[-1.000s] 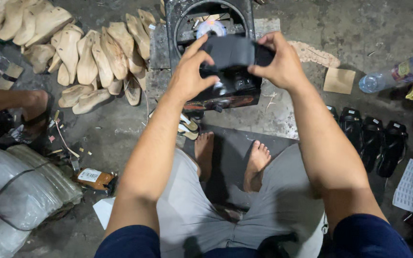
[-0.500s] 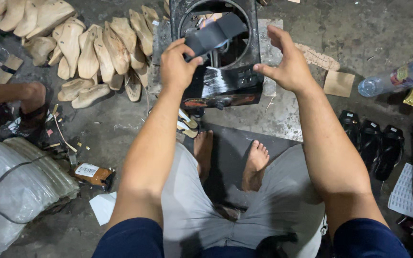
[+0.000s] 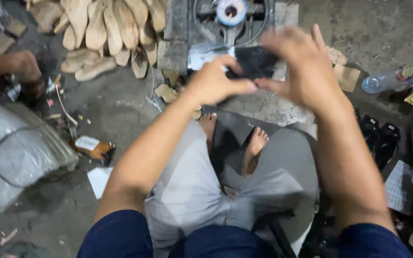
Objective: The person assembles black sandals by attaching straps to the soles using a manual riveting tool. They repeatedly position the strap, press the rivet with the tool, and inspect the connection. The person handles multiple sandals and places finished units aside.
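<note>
My left hand (image 3: 216,83) and my right hand (image 3: 299,67) meet in front of me, both pinching a flat black piece of material (image 3: 255,62), blurred by motion. The left thumb and fingers grip its near left edge; the right hand closes on its right side with some fingers spread upward. Just beyond the piece stands a dark square metal stove-like machine (image 3: 178,28) with a round opening and a small round blue-white part (image 3: 231,10) inside. My bare feet (image 3: 254,148) rest below on a stone slab (image 3: 273,107).
A pile of tan wooden shoe lasts (image 3: 106,28) lies at upper left. Another person's arm (image 3: 5,67) reaches in at left, above plastic-wrapped bundles (image 3: 15,153). A plastic bottle (image 3: 397,76), black sandals (image 3: 381,138) and papers (image 3: 400,186) lie at right. A small box (image 3: 92,145) sits on the floor.
The hands drew the black piece back from over the machine's opening toward me and came together on it. The camera view has shifted lower and closer.
</note>
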